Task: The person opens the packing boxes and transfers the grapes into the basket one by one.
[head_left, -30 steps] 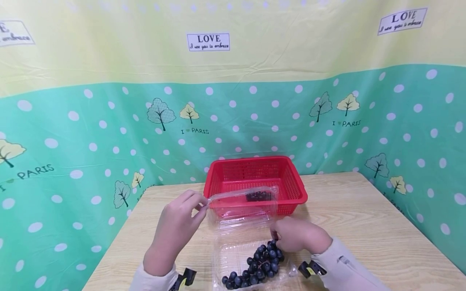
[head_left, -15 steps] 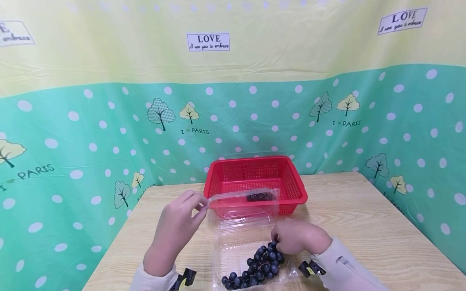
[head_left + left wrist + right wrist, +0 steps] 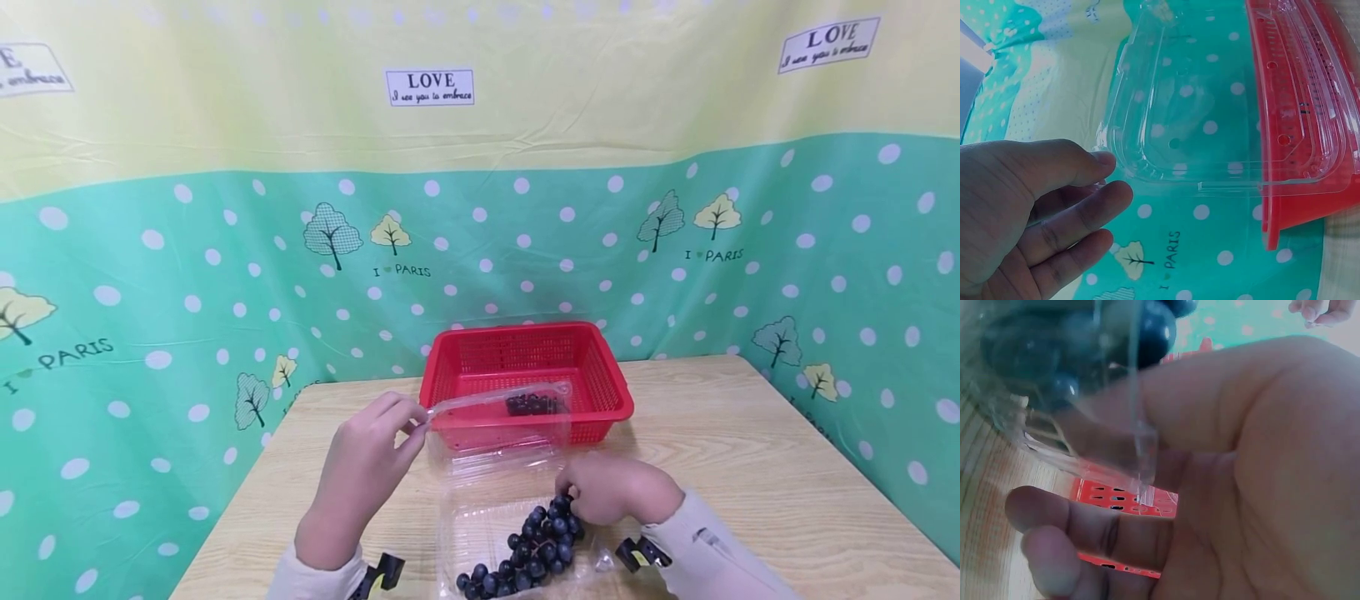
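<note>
A bunch of dark grapes (image 3: 536, 546) lies in a clear plastic clamshell box (image 3: 472, 533) on the table, its hinged lid (image 3: 498, 433) raised. My left hand (image 3: 367, 475) pinches the lid's left corner between thumb and forefinger; in the left wrist view the other fingers (image 3: 1079, 265) hang loose. At the bunch's upper right end, my right hand (image 3: 618, 487) has its thumb and forefinger curled on the grapes. The right wrist view shows the thumb (image 3: 1191, 400) behind the clear wall, beside blurred grapes (image 3: 1154, 334), with other fingers outside. Its fingertip contact is partly hidden.
Behind the lid stands a red perforated basket (image 3: 615, 400). Dark grapes (image 3: 531, 405) inside it show through the clear plastic. A wooden-look table (image 3: 720, 450) extends to both sides, with a green polka-dot curtain (image 3: 487, 242) around it.
The lid's right side has wavered slightly. Both hands and the grapes have stayed almost in place.
</note>
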{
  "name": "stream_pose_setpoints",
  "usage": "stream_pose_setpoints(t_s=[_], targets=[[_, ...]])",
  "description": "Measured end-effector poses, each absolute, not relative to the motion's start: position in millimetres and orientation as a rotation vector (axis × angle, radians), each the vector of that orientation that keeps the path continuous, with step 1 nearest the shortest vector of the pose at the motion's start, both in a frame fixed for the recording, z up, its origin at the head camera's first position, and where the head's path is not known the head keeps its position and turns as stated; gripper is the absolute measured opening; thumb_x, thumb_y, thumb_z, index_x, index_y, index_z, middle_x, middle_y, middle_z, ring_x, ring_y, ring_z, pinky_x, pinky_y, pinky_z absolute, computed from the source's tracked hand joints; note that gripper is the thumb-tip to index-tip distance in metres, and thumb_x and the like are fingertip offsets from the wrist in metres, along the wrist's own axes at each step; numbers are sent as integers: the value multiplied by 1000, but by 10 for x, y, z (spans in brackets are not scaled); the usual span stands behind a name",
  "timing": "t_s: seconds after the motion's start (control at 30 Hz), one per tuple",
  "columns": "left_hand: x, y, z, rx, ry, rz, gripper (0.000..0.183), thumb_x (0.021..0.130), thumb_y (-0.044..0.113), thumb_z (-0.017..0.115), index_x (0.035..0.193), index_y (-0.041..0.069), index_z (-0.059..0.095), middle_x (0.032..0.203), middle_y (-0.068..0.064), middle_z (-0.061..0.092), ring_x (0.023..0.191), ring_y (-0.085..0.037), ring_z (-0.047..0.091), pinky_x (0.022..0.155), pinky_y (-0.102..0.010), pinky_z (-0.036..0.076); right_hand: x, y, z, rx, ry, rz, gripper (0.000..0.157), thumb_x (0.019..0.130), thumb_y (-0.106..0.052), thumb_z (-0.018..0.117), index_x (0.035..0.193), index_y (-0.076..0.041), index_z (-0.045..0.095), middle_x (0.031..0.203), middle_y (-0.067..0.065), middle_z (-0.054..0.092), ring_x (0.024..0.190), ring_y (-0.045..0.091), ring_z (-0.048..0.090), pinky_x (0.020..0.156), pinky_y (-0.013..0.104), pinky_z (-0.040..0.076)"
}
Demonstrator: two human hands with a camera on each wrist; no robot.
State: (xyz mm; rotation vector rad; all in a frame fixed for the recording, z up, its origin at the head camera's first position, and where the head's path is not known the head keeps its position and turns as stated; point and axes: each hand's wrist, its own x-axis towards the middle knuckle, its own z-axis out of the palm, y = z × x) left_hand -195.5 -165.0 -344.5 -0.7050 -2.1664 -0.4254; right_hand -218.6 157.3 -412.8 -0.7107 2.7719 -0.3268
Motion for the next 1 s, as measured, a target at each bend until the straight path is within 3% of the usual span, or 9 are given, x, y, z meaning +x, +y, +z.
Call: stream_pose_setpoints(t_s=[0.2, 0.37, 0.53, 0.73, 1.0], targets=[[-1958, -1654, -3444, -717, -2173, -430, 20, 76, 4, 88, 88, 14, 75, 89, 3, 72, 74, -11, 73, 67, -28, 62, -2194, 1593, -4137, -752, 2742, -383, 11, 88, -17, 68, 83, -24, 75, 74, -11, 62, 67, 10, 55, 66, 32, 50], [-1958, -1656, -3448, -713, -2170, -428, 21, 75, 4, 88, 88, 14, 74, 89, 3, 71, 74, -10, 73, 67, -27, 62, -2231, 1617, -4154, -806, 2699, -404, 8, 92, -24, 72, 98, -27, 76, 84, -13, 63, 78, 6, 57, 75, 33, 53], [-1960, -1644, -3450, -712, -2165, -428, 22, 75, 4, 89, 88, 15, 75, 89, 4, 72, 74, -10, 73, 68, -27, 62, -2252, 1644, -4174, -865, 2653, -464, 19, 88, -20, 75, 104, -30, 75, 89, -13, 63, 81, 4, 56, 74, 31, 51], [-1963, -1637, -3451, -719, -2165, -431, 21, 75, 5, 89, 89, 15, 75, 88, 4, 71, 74, -10, 73, 68, -27, 62, -2232, 1642, -4199, -893, 2689, -415, 25, 71, -10, 75, 88, -29, 72, 82, -14, 59, 74, 5, 52, 68, 26, 46], [-1955, -1633, -3454, -712, -2165, -429, 22, 75, 5, 89, 88, 15, 75, 89, 5, 71, 73, -8, 72, 68, -26, 62, -2213, 1600, -4217, -794, 2729, -357, 21, 76, -2, 72, 78, -22, 71, 73, -11, 57, 69, 9, 51, 69, 27, 48]])
